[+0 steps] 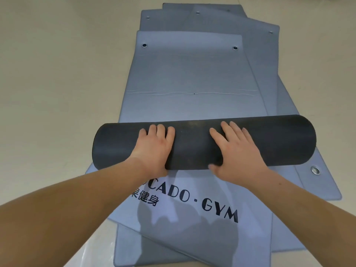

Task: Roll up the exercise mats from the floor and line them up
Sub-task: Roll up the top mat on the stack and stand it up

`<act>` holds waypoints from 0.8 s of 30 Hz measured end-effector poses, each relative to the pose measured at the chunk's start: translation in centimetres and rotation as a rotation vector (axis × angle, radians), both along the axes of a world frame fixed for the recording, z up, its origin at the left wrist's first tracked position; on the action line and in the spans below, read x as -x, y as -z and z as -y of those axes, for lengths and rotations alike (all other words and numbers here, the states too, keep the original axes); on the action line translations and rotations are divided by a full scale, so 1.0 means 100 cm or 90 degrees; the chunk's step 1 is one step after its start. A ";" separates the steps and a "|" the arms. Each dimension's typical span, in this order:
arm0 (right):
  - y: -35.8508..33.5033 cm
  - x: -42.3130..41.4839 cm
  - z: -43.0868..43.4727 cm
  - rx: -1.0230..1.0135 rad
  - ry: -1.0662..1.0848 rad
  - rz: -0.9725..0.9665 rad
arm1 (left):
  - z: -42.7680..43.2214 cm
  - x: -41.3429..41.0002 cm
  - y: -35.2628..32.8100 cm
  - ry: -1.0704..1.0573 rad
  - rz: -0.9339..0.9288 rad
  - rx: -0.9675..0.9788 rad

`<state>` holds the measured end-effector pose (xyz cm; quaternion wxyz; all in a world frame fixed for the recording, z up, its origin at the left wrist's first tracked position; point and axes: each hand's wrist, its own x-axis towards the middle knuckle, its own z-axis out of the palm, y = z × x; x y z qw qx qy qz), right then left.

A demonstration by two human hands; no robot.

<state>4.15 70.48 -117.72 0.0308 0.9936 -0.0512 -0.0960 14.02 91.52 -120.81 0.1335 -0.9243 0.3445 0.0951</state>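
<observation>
your fingers (228, 130) lie fairly straight and spread over the curved top of the roll (269, 139), gripping nothing. your left hand (154, 149) and right hand (238, 153) press on it side by side. the roll is a fat, matte, dark rubbery cylinder, the wound near end of the top mat (188, 78), whose smooth grey-blue sheet runs flat beyond the roll. under the roll lie more flat mats (269, 54), fanned askew. a metal eyelet (315, 170) sits just right of the roll, black lettering (185, 196) on your side of it.
</observation>
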 end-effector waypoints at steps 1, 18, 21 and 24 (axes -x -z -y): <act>-0.001 -0.001 0.002 0.018 -0.009 -0.037 | 0.000 -0.004 -0.003 0.004 -0.011 0.006; -0.075 -0.002 0.006 -0.104 -0.018 -0.455 | -0.005 0.018 -0.074 -0.061 -0.537 -0.052; -0.075 0.000 0.000 -0.154 0.001 -0.479 | -0.019 0.013 -0.056 -0.122 -0.636 -0.050; -0.084 0.002 -0.007 -0.056 -0.068 -0.324 | -0.037 -0.008 -0.050 -0.168 -0.572 0.017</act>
